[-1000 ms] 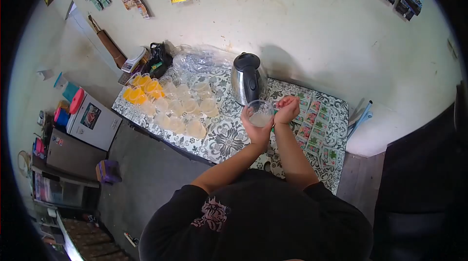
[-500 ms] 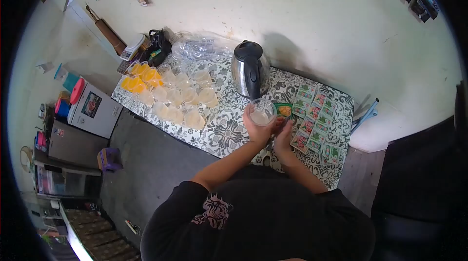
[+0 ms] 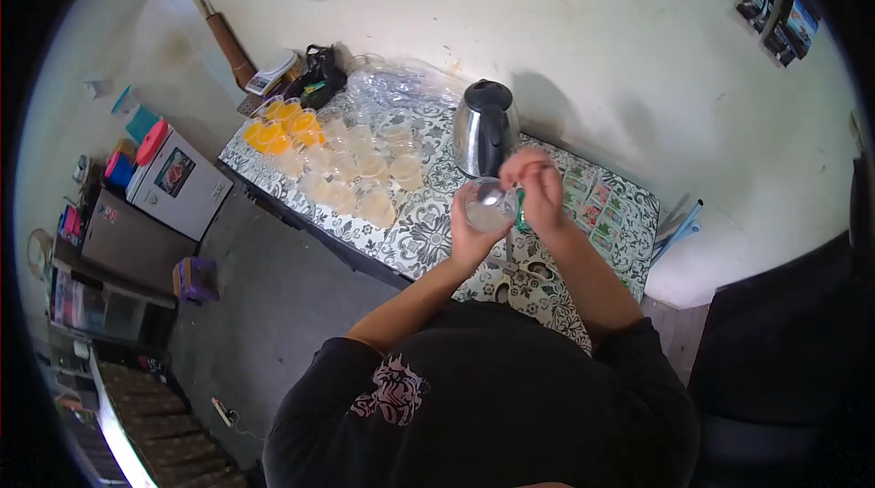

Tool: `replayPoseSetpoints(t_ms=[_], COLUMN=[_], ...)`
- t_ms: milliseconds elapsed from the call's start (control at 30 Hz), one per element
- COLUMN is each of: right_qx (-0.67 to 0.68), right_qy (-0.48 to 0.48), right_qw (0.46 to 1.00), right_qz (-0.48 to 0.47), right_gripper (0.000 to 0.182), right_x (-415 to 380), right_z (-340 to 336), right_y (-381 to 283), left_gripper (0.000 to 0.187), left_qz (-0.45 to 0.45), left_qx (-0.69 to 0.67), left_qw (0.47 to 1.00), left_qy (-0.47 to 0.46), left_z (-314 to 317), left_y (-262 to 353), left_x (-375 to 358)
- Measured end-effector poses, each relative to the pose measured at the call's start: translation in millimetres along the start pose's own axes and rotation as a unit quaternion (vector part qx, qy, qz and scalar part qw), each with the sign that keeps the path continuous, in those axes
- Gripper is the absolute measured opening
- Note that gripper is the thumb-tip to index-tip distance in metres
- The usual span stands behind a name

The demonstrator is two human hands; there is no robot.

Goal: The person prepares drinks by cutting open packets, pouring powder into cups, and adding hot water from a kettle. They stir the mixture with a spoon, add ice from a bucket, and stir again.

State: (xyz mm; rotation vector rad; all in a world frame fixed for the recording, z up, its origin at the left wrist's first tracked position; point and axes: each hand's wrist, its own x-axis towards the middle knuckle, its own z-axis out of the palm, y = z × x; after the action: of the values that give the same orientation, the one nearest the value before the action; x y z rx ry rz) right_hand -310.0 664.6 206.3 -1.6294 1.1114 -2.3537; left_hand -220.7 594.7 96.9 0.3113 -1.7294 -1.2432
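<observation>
At the middle of the frame, above the patterned desk [image 3: 415, 246] and just below the kettle [image 3: 483, 128], the left hand [image 3: 469, 233] grips a clear plastic cup [image 3: 488, 205], probably light, thin and crushable, best held by its wall, while the right hand [image 3: 538, 187] pinches a green sachet [image 3: 520, 211].

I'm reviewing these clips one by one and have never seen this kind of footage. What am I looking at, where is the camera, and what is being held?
No machine here: a person works bare-handed, filmed by a wide-angle camera on their head, looking down. The left hand holds a clear cup of pale liquid. The right hand, beside the cup, has a small green sachet in its grip. On the patterned table stand a steel kettle, rows of filled cups, some orange, and sachets laid flat.
</observation>
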Motion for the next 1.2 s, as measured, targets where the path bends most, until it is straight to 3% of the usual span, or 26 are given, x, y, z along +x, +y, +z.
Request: replayPoseSetpoints(t_ms=[67,100,167,267,367,433,567,700,833,933,967,1067,1100,1200], right_qx=[-0.160,-0.243,-0.394,-0.419,-0.345,-0.284,-0.285,-0.214,-0.204,-0.212,-0.224,-0.151,-0.138,-0.137], right_qy=[-0.144,-0.215,-0.351,-0.439,-0.496,-0.504,-0.537,-0.523,-0.563,-0.514,-0.538,-0.547,-0.498,-0.535], right_qw=[0.976,0.945,0.847,0.794,0.796,0.816,0.794,0.825,0.800,0.829,0.810,0.821,0.851,0.828], right_qz=[-0.031,-0.041,-0.072,-0.029,-0.009,0.008,-0.018,-0.003,-0.035,-0.062,-0.066,-0.063,-0.092,-0.095], right_gripper=[0.017,0.013,0.009,0.006,0.006,0.010,0.009,0.010,0.009,0.008,0.007,0.007,0.005,0.004], right_x=[10,16,27,29,29,27,31,35,45,47,49,55,52,51], right_z=[17,22,29,45,69,91,143,211,287,356,376,443,464,519], right_y=[2,-5,-29,-36,-34,-26,-21,-8,-2,6,10,19,25,38], left_gripper=[0.084,0.084,0.086,0.091,0.092,0.092,0.091,0.089,0.087,0.087,0.087,0.086,0.086,0.085], left_qz=[-0.005,-0.038,0.005,-0.008,-0.043,-0.069,-0.118,-0.152,-0.141,-0.132,-0.131,-0.110,-0.099,-0.087], left_qx=[-0.008,-0.093,0.005,0.057,0.034,-0.003,-0.036,-0.129,-0.105,-0.117,-0.129,-0.112,-0.090,-0.042], left_qw=[1.000,0.994,0.999,0.998,0.998,0.998,0.992,0.980,0.984,0.984,0.983,0.987,0.990,0.993], left_qy=[-0.026,-0.040,-0.032,-0.028,-0.023,-0.011,0.002,-0.019,-0.026,0.004,0.017,0.045,0.047,0.068], left_z=[-15,-22,-44,-78,-112,-134,-192,-257,-336,-394,-413,-476,-496,-548], left_y=[27,29,39,39,57,62,70,91,105,120,127,126,129,140], left_x=[4,4,3,-8,-12,-16,-21,-15,-8,-1,1,-2,-3,-5])
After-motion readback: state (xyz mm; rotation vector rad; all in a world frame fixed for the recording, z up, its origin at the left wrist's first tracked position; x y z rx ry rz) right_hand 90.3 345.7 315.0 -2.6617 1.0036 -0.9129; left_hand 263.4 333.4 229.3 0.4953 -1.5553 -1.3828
